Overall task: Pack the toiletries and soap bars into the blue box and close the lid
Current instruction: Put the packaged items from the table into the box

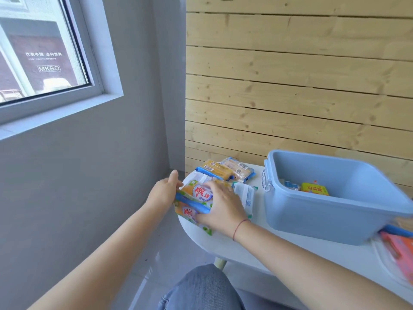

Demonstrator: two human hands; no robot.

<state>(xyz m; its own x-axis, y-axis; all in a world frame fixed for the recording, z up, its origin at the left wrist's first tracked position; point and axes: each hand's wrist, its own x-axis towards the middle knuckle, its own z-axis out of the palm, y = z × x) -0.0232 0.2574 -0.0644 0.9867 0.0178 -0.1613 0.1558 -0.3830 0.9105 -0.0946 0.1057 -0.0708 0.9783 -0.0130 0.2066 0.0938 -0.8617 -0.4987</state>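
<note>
A stack of wrapped soap bars point(196, 195) with orange, green and red print lies at the left end of the white table point(263, 245). My left hand point(164, 191) presses against the stack's left side and my right hand point(223, 206) grips it from the right and on top. More wrapped soap bars point(225, 170) lie behind the stack. A white sachet point(244, 195) lies just right of my right hand. The blue box point(330, 211) stands open on the table to the right, with a yellow pack point(314, 189) and other small items inside.
An orange-red pack point(400, 249) and a blue item point(395, 230) lie at the table's right edge, on a white lid-like plate. A wooden slat wall stands behind the table, a grey wall and window to the left. My knee in jeans point(201, 289) is below the table edge.
</note>
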